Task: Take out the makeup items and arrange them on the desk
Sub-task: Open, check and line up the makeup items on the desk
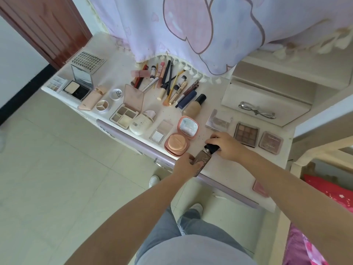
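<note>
Two hands meet on one brown foundation bottle at the near edge of the desk, a little right of the frame's centre. My left hand wraps the lower body of the bottle, fingers curled round it; my right hand closes over its black cap. The bottle lies tilted, cap pointing toward the upper right, its base over the desk's front lip.

Just above it sits an open pink cushion compact with its mirror up. To the right lie a brown eyeshadow palette and a smaller mauve palette, side by side.

The white desk runs diagonally from the upper left to the lower right and is speckled with dark crumbs. A loose heap of pencils and tubes lies toward the top centre, under a lilac fringed curtain. Pale floor tiles fill the left of the frame, with a dark red door in the upper left corner.
</note>
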The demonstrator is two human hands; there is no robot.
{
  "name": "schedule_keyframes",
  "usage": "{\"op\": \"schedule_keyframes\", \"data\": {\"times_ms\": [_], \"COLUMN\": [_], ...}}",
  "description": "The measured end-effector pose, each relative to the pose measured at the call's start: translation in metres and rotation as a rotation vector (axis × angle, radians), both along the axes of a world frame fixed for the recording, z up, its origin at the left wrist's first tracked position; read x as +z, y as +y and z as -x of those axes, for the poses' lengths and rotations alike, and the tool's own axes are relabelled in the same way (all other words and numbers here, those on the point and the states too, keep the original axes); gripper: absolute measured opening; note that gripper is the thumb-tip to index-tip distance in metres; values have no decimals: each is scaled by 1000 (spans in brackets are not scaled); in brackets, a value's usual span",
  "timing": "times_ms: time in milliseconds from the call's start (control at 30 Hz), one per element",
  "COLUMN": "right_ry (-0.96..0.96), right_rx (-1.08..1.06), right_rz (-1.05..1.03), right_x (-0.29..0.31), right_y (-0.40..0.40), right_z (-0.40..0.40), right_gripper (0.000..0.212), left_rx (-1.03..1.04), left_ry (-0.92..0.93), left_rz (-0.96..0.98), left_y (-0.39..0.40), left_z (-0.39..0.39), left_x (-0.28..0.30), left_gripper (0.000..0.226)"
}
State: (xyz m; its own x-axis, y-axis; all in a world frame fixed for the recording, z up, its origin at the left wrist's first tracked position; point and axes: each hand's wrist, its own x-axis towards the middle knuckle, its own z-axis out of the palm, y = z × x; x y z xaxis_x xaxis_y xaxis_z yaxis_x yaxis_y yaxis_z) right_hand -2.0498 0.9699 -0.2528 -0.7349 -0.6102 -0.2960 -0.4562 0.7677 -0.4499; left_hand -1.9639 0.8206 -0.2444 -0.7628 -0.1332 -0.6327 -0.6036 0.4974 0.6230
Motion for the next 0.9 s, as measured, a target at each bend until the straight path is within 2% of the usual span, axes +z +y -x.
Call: {"op": "schedule_keyframes", "data": {"times_ms": [67, 200, 333, 467, 900], "right_ry": [-10, -21, -34, -36, -32], "right_rx": [5, -18, -21, -42, -141], "right_rz": [-8, -12, -9, 7, 39], "right_x": [0, -1, -3, -4, 7], "right_y": [-2, -6, -6, -6, -8], "right_z": [4, 7, 7, 4, 3], "right_gripper": [48, 51, 49, 48, 49], "left_rx": [-26, -129, -365, -505, -565], "left_ry": [10, 84, 192, 248, 262], "left_rz": [47, 274, 520, 560, 614], "left_y": [3, 5, 4, 5, 5], "left_z": [1, 1, -7, -14, -4], "left_x": [-1, 3, 8, 8, 4], "left_gripper": [36, 35, 41, 45, 48]}}
